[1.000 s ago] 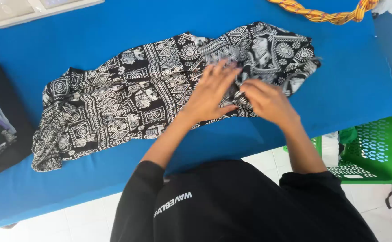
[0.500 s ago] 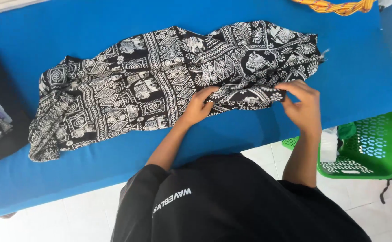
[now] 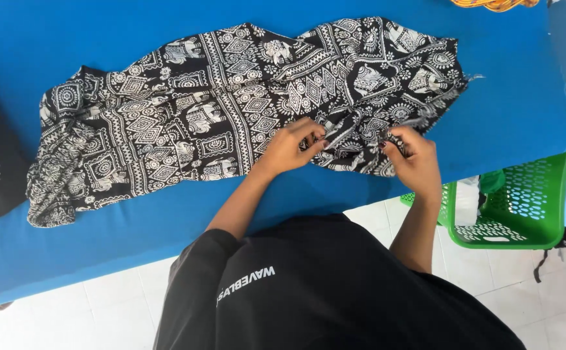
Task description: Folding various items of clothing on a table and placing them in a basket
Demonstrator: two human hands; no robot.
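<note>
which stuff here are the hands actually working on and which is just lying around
In hand:
- black and white patterned cloth garment, spread on the blue table
- left hand and right hand, both pinching its near edge

Lying about:
- green plastic basket on the floor
- orange braided cord at the far edge

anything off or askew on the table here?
Nothing damaged or spilled. The patterned garment lies crumpled and slanted across the blue table, its left end bunched near the edge. Both hands, left and right, pinch its near hem. A green basket sits on the floor beside.
</note>
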